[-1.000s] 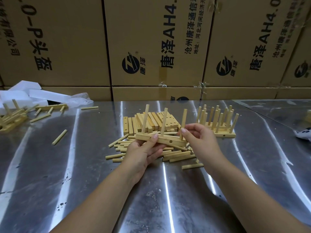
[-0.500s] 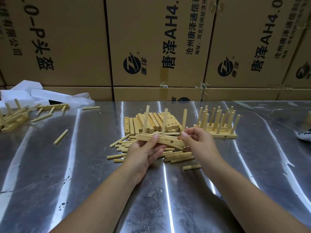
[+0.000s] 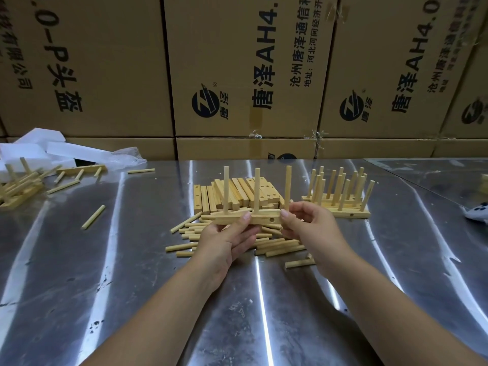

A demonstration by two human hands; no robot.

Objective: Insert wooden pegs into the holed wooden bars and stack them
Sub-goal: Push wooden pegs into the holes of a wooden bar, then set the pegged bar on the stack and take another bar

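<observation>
I hold a holed wooden bar (image 3: 261, 219) level above the table, with three pegs standing upright in it. My left hand (image 3: 227, 240) grips its left half, thumb on the front face. My right hand (image 3: 310, 228) pinches its right end at the foot of the third peg (image 3: 287, 187). Under the bar lies a scatter of loose pegs (image 3: 280, 245). Behind it sits a pile of bare holed bars (image 3: 237, 192). To the right stands a stack of pegged bars (image 3: 340, 207).
The metal table (image 3: 132, 273) backs onto a wall of cardboard boxes (image 3: 237, 75). Single pegs (image 3: 93, 216) lie at the left, near more pegged bars (image 3: 18, 188) and white foam pieces (image 3: 39, 151). A white object (image 3: 478, 213) lies at the right edge.
The bar has levelled out and the third peg stands straighter, with my right hand lower on its base. The view has shifted slightly.
</observation>
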